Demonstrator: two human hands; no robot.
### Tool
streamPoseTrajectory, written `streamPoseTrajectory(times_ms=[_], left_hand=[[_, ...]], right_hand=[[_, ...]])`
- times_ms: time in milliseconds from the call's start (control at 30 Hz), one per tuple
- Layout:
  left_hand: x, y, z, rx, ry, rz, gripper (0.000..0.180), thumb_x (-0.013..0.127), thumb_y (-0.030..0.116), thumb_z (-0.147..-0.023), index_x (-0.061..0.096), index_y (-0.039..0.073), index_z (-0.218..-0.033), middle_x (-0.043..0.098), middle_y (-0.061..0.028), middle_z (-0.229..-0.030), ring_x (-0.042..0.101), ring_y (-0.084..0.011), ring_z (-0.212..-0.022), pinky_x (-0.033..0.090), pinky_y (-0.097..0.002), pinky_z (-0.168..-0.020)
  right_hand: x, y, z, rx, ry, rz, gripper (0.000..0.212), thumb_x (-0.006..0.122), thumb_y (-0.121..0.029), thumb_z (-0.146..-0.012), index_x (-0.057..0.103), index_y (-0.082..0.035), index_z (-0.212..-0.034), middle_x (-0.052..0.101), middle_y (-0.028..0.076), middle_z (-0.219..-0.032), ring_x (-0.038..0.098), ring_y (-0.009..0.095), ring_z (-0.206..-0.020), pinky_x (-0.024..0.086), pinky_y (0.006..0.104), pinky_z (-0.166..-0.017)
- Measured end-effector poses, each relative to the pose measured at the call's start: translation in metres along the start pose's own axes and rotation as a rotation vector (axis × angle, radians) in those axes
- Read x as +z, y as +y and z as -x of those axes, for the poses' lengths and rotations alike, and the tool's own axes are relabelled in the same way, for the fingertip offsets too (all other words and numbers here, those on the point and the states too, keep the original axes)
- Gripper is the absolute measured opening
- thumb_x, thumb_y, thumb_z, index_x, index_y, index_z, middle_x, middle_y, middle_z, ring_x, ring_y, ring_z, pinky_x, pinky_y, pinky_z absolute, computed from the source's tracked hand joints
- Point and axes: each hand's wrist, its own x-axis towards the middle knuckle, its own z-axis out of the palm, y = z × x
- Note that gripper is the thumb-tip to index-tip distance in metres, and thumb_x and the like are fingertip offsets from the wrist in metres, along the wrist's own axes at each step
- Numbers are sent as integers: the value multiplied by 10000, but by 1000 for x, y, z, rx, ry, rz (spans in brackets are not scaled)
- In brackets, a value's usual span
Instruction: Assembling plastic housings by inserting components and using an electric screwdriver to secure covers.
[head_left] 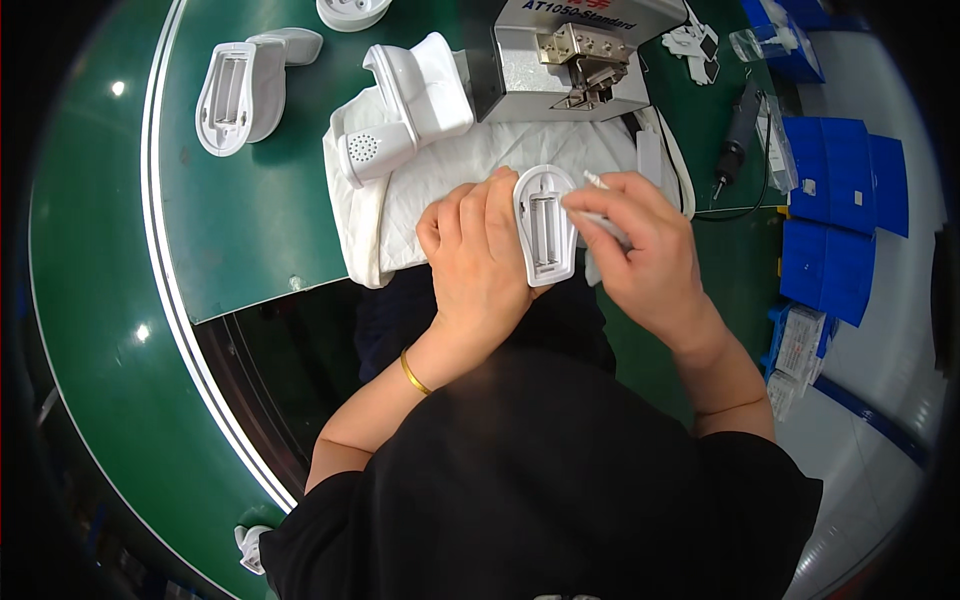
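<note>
My left hand (478,245) is wrapped around a white plastic device housing (521,240), its fingers behind and beside it. The open battery compartment (545,235) faces up, with metal contacts inside. At the housing's right edge, my right hand (645,240) is closed in a pinch on a slender white thing (594,180); its tip sticks out above the fingers, and its kind is unclear. Something white also shows beneath those fingers. Just beyond my hands, a white curved housing with a round dotted grille (425,95) lies on a white cloth (400,220).
Another white housing with a battery compartment (240,95) stands on the green table (220,240) at left. A metal bench machine (590,60) is at the back. An electric screwdriver (738,135) with a cord lies at right, near blue bins (830,175).
</note>
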Motion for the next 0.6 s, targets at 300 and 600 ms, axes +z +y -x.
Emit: streamPoseTrajectory(times_ms=[300, 600], left_hand=[[2, -2, 0, -3, -2, -2, 1009, 872, 265, -585, 352, -13, -1403, 516, -149, -1205, 522, -329, -1111, 327, -459, -956], [0, 1, -1, -15, -24, -11, 1025, 881, 287, -577, 347, 1, -1404, 509, -135, -1210, 520, -325, -1113, 323, -462, -959]], right_hand=[[4, 7, -9, -23, 20, 100, 156, 725, -36, -830, 720, -35, -986, 638, 127, -910, 644, 239, -749, 505, 300, -609], [5, 13, -19, 17, 3, 12, 128, 724, -27, -818, 730, -24, -946, 643, 121, -889, 649, 243, -763, 500, 302, -645]])
